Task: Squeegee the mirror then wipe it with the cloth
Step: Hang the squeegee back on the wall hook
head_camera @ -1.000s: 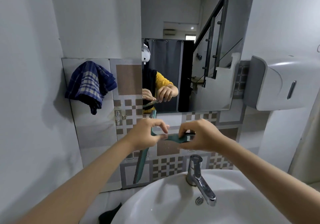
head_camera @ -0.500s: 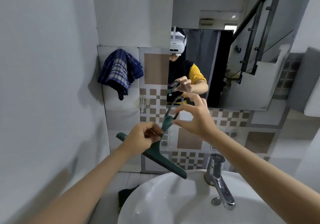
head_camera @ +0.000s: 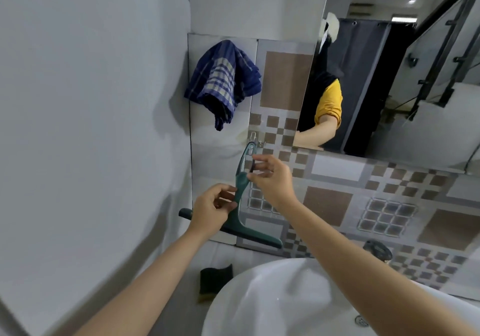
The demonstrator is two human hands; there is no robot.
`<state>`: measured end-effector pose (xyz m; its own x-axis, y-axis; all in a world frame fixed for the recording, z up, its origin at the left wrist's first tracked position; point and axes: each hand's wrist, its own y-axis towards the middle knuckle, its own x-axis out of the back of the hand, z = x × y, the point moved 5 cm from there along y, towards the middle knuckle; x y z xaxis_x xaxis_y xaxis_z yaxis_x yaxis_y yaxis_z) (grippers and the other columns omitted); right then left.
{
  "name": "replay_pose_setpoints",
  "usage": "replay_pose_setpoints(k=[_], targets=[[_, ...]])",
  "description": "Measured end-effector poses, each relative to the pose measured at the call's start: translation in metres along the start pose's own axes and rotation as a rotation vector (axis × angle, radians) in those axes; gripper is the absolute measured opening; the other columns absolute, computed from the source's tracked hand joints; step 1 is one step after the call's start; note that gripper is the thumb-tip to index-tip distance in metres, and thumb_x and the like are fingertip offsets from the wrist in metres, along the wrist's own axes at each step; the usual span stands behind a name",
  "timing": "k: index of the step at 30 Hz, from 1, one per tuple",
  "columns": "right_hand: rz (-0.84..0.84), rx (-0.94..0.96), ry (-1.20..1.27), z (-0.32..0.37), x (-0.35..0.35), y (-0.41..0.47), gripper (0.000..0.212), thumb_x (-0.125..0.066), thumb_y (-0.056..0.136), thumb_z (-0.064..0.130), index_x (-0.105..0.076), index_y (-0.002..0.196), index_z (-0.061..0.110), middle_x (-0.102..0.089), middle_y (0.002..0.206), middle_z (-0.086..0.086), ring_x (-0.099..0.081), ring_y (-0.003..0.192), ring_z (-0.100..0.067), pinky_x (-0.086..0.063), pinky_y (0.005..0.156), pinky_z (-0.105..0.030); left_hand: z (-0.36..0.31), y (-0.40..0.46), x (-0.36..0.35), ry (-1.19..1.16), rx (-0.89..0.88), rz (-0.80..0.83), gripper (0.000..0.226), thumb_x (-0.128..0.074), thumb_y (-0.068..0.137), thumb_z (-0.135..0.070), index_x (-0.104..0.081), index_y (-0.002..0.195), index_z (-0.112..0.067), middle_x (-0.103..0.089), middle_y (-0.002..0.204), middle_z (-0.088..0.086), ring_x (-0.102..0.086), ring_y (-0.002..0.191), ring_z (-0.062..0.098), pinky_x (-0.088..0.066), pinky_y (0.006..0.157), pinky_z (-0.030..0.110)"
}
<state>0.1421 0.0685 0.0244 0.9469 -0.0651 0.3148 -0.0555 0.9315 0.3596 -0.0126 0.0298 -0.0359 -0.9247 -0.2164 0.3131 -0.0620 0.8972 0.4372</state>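
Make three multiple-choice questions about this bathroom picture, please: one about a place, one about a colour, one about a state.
1. Where does the checked cloth hang?
A. On the tiled wall, left of the mirror
B. Over the sink rim
C. On the stair railing

2. What colour is the squeegee?
A. Red
B. Dark green
C. White

3. How is the squeegee held?
A. It lies in the sink
B. It presses flat on the mirror
C. Upright, blade at the bottom, touched by both hands

Answers: 1 A, the cloth hangs on the tiles beside the mirror's left edge. 2 B, handle and blade are dark green. 3 C, the left hand is at the lower handle and the right hand near the looped top.
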Motion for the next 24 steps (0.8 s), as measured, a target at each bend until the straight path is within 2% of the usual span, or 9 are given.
replay_pose_setpoints(k=[4, 11, 15, 18, 21, 24], targets=[[-0.020, -0.019, -0.024, -0.015, -0.005, 0.008, 0.038, -0.071, 0.082, 0.003, -0.060, 0.116, 0.017, -0.066, 0.101, -0.001, -0.068, 0.079, -0.013, -0.058, 0.063, -0.020, 0.015, 0.006, -0.010, 0.015, 0.018, 0.009, 0.023, -0.066, 0.081, -0.007, -0.062, 0.100, -0.018, -0.065, 0.093, -0.007, -0.062, 0.088, 0.007, -0.056, 0.076, 0.028], [-0.001, -0.036, -0.038, -0.036, -0.009, 0.009, 0.034, -0.068, 0.084, 0.001, -0.061, 0.114, 0.016, -0.066, 0.106, -0.004, -0.066, 0.084, -0.011, -0.059, 0.069, -0.022, 0.035, 0.006, -0.028, -0.003, 0.039, 0.042, 0.017, -0.064, 0.082, -0.004, -0.064, 0.094, -0.016, -0.066, 0.091, -0.009, -0.063, 0.088, 0.008, -0.056, 0.077, 0.027], [-0.058, 0.091, -0.238, -0.019, -0.002, 0.013, 0.029, -0.066, 0.087, 0.010, -0.062, 0.115, 0.017, -0.059, 0.109, 0.001, -0.058, 0.091, -0.011, -0.047, 0.075, -0.013, 0.027, 0.010, -0.022, -0.015, 0.019, 0.025, 0.014, -0.065, 0.082, -0.009, -0.066, 0.095, -0.014, -0.066, 0.091, -0.007, -0.063, 0.086, 0.006, -0.053, 0.076, 0.020], [-0.120, 0.226, -0.228, 0.011, 0.003, 0.019, 0.023, -0.067, 0.087, 0.013, -0.065, 0.110, 0.014, -0.056, 0.104, 0.001, -0.056, 0.086, -0.012, -0.047, 0.076, -0.017, 0.001, 0.021, -0.001, -0.016, -0.039, -0.114, 0.015, -0.065, 0.083, -0.013, -0.064, 0.097, -0.017, -0.066, 0.096, -0.003, -0.063, 0.090, 0.009, -0.054, 0.080, 0.026], [-0.235, 0.378, -0.177, 0.052, 0.009, 0.029, 0.017, -0.067, 0.086, 0.010, -0.067, 0.102, 0.011, -0.058, 0.096, -0.001, -0.056, 0.079, -0.007, -0.046, 0.070, -0.010, -0.044, 0.034, 0.033, -0.037, -0.215, -0.384, 0.012, -0.063, 0.082, -0.016, -0.061, 0.094, -0.020, -0.063, 0.096, 0.002, -0.062, 0.087, 0.015, -0.056, 0.075, 0.033], [-0.341, 0.494, -0.131, 0.095, 0.015, 0.045, 0.014, -0.066, 0.086, 0.009, -0.067, 0.100, 0.010, -0.058, 0.096, -0.002, -0.054, 0.079, -0.003, -0.044, 0.071, -0.008, -0.096, 0.047, 0.069, -0.024, -0.425, -0.635, 0.015, -0.059, 0.080, -0.014, -0.057, 0.093, -0.022, -0.054, 0.093, -0.009, -0.056, 0.087, 0.020, -0.052, 0.068, 0.033]])
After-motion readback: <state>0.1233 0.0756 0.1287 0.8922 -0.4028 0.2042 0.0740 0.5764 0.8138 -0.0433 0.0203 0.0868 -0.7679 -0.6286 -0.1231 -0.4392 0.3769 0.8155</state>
